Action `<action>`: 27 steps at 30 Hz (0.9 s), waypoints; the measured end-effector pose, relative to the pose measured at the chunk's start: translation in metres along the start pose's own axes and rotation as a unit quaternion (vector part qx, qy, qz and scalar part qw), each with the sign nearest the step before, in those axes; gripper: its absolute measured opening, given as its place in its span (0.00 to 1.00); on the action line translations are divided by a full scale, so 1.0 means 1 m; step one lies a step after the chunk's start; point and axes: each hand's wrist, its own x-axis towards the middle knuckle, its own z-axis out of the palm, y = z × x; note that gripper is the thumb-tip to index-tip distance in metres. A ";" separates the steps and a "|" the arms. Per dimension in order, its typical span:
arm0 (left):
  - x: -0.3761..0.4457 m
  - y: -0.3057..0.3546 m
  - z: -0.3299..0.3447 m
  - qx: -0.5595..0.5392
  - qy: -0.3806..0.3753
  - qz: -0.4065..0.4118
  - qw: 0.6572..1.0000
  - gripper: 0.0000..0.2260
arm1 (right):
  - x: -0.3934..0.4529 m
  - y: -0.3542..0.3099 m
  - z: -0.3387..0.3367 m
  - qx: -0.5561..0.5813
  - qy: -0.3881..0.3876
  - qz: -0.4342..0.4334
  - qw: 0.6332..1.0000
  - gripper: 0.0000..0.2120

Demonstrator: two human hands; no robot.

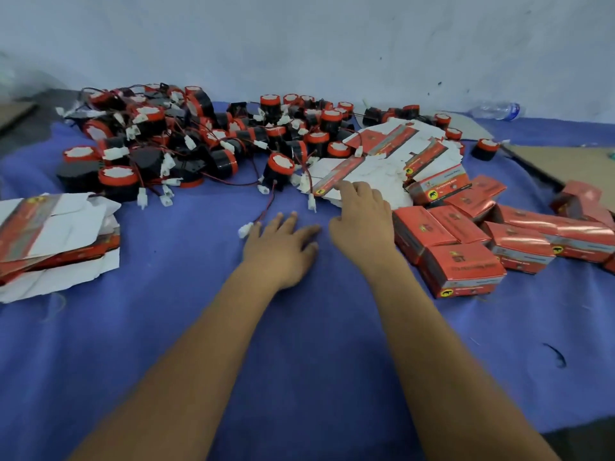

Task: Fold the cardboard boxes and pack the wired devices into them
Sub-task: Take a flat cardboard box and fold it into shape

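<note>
Reaching forward over the blue cloth, the left hand lies flat, fingers spread, empty; the right hand touches the flat boxes with loosely curled fingers, near the wired devices.

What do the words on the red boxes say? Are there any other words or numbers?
"GT": big yellow letters, only roughly readable, on the nearest folded box.
Smaller lines on that box: too blurred to read.
Print on the other folded boxes: too blurred.
Print on the flat boxes: too blurred.
Bottle label: unreadable.
</note>
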 end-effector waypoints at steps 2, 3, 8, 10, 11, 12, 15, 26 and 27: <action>0.000 -0.033 -0.011 0.003 0.017 -0.075 0.997 0.23 | 0.019 0.002 0.010 -0.017 -0.027 -0.002 0.999 0.28; -0.002 -0.048 -0.016 0.003 0.027 -0.113 0.993 0.24 | 0.028 0.005 0.015 -0.040 -0.050 0.004 0.998 0.29; -0.017 -0.076 -0.027 -0.113 0.186 -0.181 0.959 0.17 | 0.042 -0.009 0.022 -0.172 -0.042 0.031 0.984 0.11; -0.021 -0.061 -0.026 -0.279 0.263 -0.161 0.909 0.11 | 0.036 -0.030 0.024 -0.152 0.033 0.014 0.988 0.08; -0.021 -0.052 -0.026 -0.369 0.276 -0.159 0.873 0.11 | 0.030 -0.043 0.026 -0.134 0.070 -0.005 0.989 0.07; -0.019 -0.045 -0.027 -0.461 0.276 -0.162 0.828 0.12 | 0.023 -0.058 0.029 -0.109 0.109 -0.034 0.987 0.06; -0.016 -0.043 -0.027 -0.652 0.253 -0.158 0.697 0.13 | -0.001 -0.096 0.037 0.024 0.122 -0.167 0.978 0.03; -0.022 -0.071 -0.026 -0.702 0.332 -0.156 0.610 0.22 | -0.012 -0.052 0.046 0.278 -0.001 -0.072 0.958 0.17; -0.022 -0.071 -0.025 -0.704 0.332 -0.152 0.610 0.21 | -0.012 -0.050 0.047 0.292 -0.009 -0.061 0.954 0.17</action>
